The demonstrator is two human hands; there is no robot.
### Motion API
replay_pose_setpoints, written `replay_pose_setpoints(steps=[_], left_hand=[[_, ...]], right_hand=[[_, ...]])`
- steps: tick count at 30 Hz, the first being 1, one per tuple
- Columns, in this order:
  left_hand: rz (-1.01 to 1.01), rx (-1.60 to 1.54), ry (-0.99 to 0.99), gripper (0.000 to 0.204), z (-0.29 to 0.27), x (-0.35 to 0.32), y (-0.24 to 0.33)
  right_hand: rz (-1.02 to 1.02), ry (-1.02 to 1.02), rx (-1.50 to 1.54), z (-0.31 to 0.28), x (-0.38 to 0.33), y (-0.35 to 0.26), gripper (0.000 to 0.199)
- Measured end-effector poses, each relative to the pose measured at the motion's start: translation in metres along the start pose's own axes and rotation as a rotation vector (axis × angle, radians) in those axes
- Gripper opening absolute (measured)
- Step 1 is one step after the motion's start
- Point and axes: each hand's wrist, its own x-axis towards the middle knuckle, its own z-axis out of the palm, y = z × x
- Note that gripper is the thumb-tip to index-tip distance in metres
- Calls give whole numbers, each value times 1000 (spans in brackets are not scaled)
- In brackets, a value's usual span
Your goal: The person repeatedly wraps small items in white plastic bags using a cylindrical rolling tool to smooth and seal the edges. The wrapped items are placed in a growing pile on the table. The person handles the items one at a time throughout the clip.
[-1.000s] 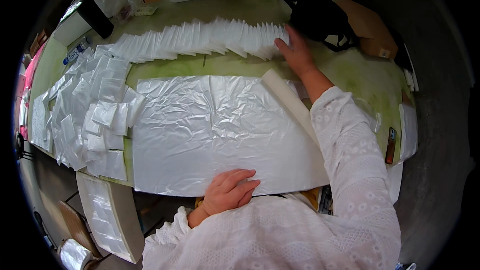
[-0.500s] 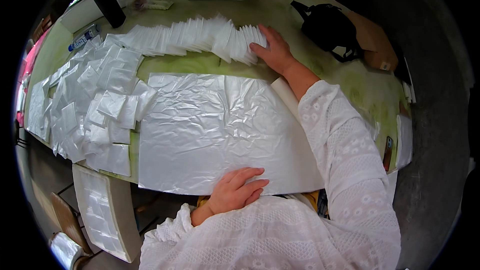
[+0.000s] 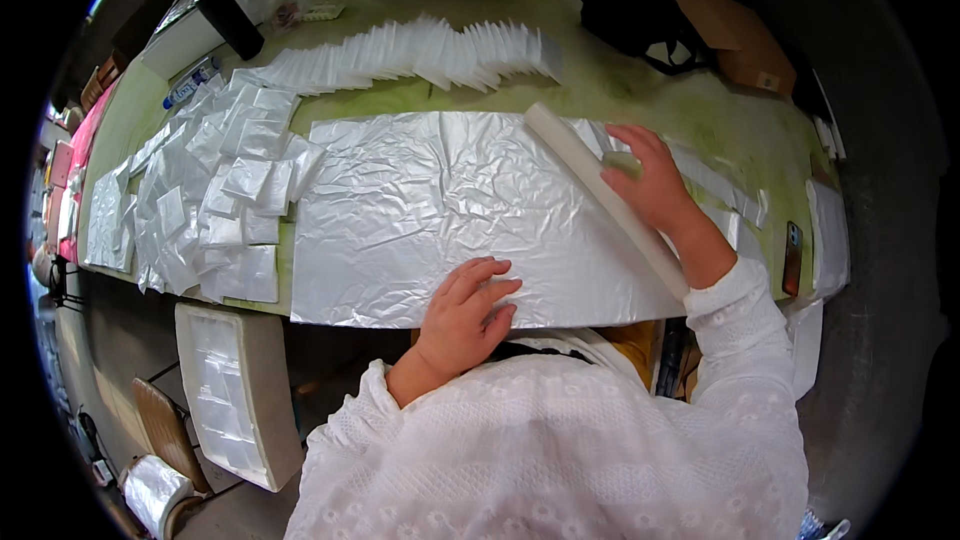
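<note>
A wide sheet of crinkled, silvery clear plastic film [image 3: 400,230] lies flat before me on the table. My left hand [image 3: 468,310] is over its near edge, fingers loosely apart and holding nothing. A pale tube [image 3: 600,198] lies slantwise across the sheet's right part. Just right of the tube is my right hand [image 3: 650,180], fingers parted and slightly curled, with nothing visible in them. Whether its thumb touches the tube I cannot tell. Beyond the sheet, a long row of overlapping folded plastic packets [image 3: 400,55] stretches across the table.
Loose folded packets [image 3: 215,180] are heaped at the left. A white box [image 3: 283,410] with more packets stands below the table's left edge. A black bag [image 3: 635,20], a cardboard piece [image 3: 750,55] and a phone [image 3: 793,258] are on the right. A black cylinder [image 3: 230,20] stands far left.
My right hand has left the right end of the packet row and come back toward me, beside the tube. My left hand stays by the sheet's near edge. The whole view has shifted.
</note>
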Motion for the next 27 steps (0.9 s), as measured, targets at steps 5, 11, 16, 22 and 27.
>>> replay_pose_setpoints(steps=[5, 11, 16, 22, 27], left_hand=[[-54, 89, -51, 39, 6, 3, 9], [31, -96, -221, 52, 49, 51, 45], [84, 55, -323, 62, 108, 59, 30], [81, 105, -324, 48, 107, 60, 28], [297, 198, -234, 39, 115, 81, 74]], right_hand=[[67, -148, -183, -21, -142, -15, 65], [253, -20, 141, 16, -200, -52, 70], [136, 29, 277, 36, -200, -58, 66], [253, 136, 420, 33, -225, -29, 51], [211, 221, 504, 41, -239, -19, 25]])
